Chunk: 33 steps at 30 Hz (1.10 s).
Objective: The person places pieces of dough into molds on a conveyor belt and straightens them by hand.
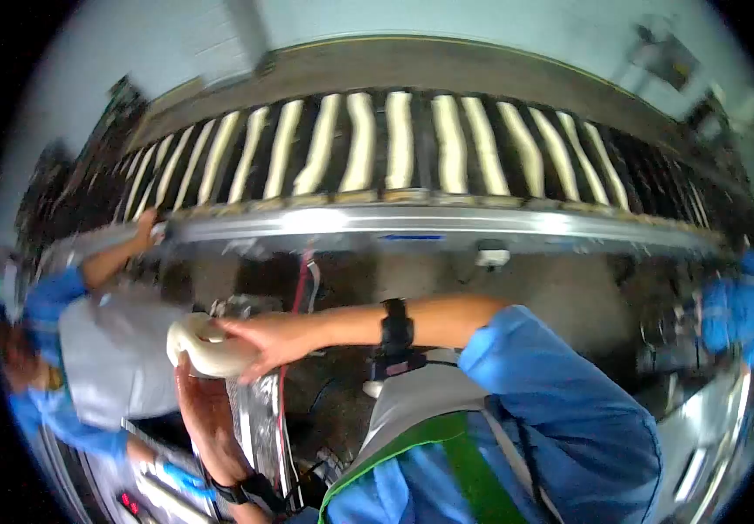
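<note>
Between my two hands is a thick, smooth, off-white dough piece [186, 342], bent round into a loop. My right hand [276, 341] reaches across from the right and grips the dough from above, its thumb and fingers around the near side. From below, my left hand [206, 415] supports the same piece, with its fingers against the underside and partly hidden. Both wrists wear dark bands. Below the hands runs a narrow metal surface [259, 419].
Ahead stretches a metal-edged conveyor [447, 220] with several long dough strips [399, 140] in dark trays. A co-worker [115, 349] at left has one hand on its rail and a lower hand near another dough strip [172, 499]. Another person [739, 310] is at far right. A red cord [300, 288] hangs nearby.
</note>
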Each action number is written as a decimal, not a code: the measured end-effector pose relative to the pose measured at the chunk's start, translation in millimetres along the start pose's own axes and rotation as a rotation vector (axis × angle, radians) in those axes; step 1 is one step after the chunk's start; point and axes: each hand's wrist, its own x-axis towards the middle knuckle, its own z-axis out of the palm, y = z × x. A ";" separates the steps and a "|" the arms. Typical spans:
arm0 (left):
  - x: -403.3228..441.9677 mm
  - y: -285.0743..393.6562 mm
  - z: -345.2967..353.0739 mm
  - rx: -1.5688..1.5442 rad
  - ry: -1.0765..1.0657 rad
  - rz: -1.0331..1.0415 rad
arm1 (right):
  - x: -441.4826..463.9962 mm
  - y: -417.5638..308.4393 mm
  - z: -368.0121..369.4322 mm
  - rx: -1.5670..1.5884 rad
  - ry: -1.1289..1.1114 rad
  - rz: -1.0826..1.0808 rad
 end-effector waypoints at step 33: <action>82.4 -225.0 201.5 0.582 -0.476 -0.353 | -663.7 -153.4 -433.4 0.040 1.678 0.610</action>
